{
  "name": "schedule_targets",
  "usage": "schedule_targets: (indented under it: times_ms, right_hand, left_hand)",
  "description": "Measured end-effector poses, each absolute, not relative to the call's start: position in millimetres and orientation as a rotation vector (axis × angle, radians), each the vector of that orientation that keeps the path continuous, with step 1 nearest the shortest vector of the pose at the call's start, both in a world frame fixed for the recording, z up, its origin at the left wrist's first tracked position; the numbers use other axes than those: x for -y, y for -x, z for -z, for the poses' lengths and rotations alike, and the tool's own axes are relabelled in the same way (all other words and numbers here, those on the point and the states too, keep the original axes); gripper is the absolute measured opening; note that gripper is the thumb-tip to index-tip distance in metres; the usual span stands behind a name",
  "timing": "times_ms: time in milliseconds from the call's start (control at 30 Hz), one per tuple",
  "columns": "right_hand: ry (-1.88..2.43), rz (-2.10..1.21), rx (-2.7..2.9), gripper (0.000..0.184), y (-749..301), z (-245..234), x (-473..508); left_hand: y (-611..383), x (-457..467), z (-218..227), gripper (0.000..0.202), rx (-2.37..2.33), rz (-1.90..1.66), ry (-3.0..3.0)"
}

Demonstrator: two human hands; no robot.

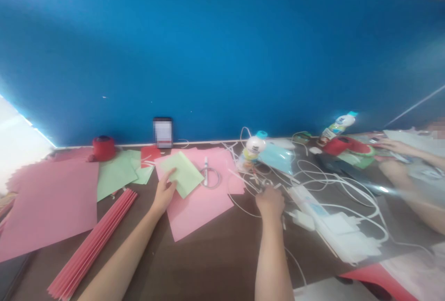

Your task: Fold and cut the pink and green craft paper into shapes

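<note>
My left hand point(164, 193) pinches the left edge of a light green square of paper point(184, 176), its thumb and fingers on the sheet. Beneath it lie pink sheets point(194, 215), with a white marker point(205, 171) and a grey ring point(217, 183) on top. My right hand point(270, 201) is closed low over the table, by a white bottle with a blue cap point(255, 146) and some cables. A small greyish object shows at its fingertips, too blurred to name, and the fingers are mostly hidden.
A pleated red paper strip point(93, 245) and large pink sheets point(52, 203) lie left. White cables and a power strip point(330, 227) spread at right. A phone point(163, 133) leans on the blue wall point(208, 60). Another person's arms point(406, 180) reach in from the right.
</note>
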State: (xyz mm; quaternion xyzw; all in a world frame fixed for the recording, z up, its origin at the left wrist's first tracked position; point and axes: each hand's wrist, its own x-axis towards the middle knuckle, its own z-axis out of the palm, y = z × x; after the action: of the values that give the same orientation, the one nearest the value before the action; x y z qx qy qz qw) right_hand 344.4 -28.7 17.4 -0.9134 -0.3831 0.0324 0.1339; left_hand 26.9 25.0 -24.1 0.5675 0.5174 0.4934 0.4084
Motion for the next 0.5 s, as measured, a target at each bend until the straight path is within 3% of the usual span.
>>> schedule_targets:
  times_ms: [300,367,500]
  right_hand:
    - [1.617,-0.233,1.131,0.039,-348,-16,24]
    - [1.688,-0.134,1.181,0.033,-348,-17,26]
    - [2.368,0.090,1.056,0.029,-366,-11,33]
  left_hand:
    - [-27,-22,20,0.047,-1.339,-1.217,-1.432]
    - [-27,-22,20,0.047,-1.334,-1.220,-1.433]
    - [-26,-23,19,0.045,-1.325,-1.233,-1.429]
